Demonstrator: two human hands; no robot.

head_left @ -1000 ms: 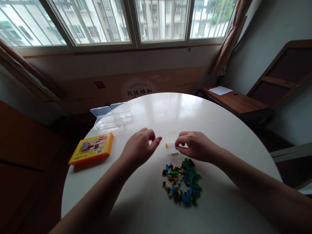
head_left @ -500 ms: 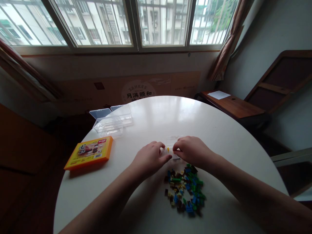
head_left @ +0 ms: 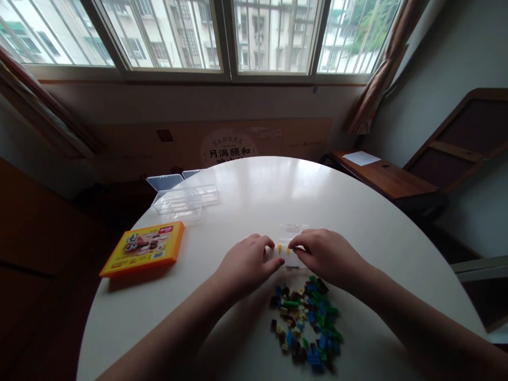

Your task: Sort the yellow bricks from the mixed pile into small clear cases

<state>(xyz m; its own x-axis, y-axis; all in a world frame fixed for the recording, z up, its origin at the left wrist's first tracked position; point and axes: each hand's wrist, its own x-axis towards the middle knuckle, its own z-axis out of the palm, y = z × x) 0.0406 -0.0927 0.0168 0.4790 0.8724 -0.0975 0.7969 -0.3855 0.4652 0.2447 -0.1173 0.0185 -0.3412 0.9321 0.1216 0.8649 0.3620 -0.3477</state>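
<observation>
In the head view, my left hand point(head_left: 251, 263) rests at the left side of a small clear plastic box point(head_left: 294, 228), its thumb and forefinger apart with nothing between them. One small yellow brick point(head_left: 280, 247) sits in the box near my left fingertips. My right hand point(head_left: 331, 258) reaches in from the right, thumb and forefinger close together at a second small yellow brick. That piece shows at the fingertips, partly hidden. Just below both hands, a loose pile of small toy bricks point(head_left: 291, 304) in blue, green, brown and cream lies on the white table point(head_left: 238, 338).
A yellow-orange flat box point(head_left: 145, 248) lies at the table's left edge. Behind it stand several clear plastic cases point(head_left: 182, 201) with lids raised. To the right, beyond the round table, is a wooden desk point(head_left: 389, 174) with a white paper point(head_left: 361, 158) on it.
The view has shifted slightly. Two yellow bricks now show apart in the clear box, where one showed clearly before. My left hand has drawn back a little from the box.
</observation>
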